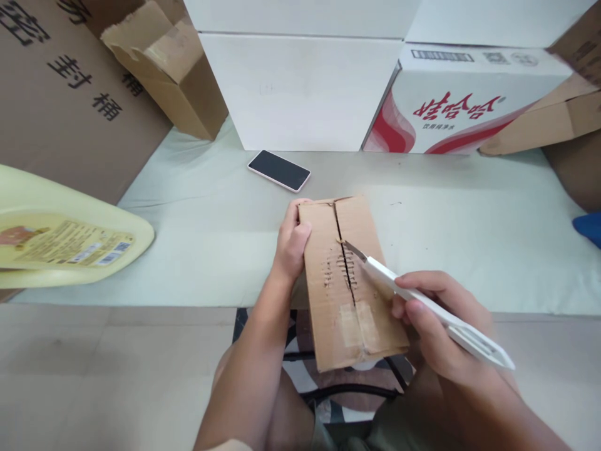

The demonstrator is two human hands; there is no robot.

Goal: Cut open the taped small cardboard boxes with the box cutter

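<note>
A small brown cardboard box (323, 326) lies tilted over the table's front edge, its seam facing up. Short cuts and torn marks run along both sides of the seam, and a strip of clear tape crosses its near end. My left hand (293, 241) is closed around the box's far left edge, with some fingers hidden behind it. In my right hand (441, 326) is a white utility knife (389, 275), gripped by its handle. Its extended blade points up and left, the tip at the seam near a small torn flap.
A phone (280, 170) lies on the pale green tabletop (197, 232) beyond the box. White cartons (305, 94) and a red-and-white carton (464, 106) stand along the back. Brown boxes (183, 81) and a yellow bottle (94, 219) are at the left; something blue (589, 228) shows at the right edge.
</note>
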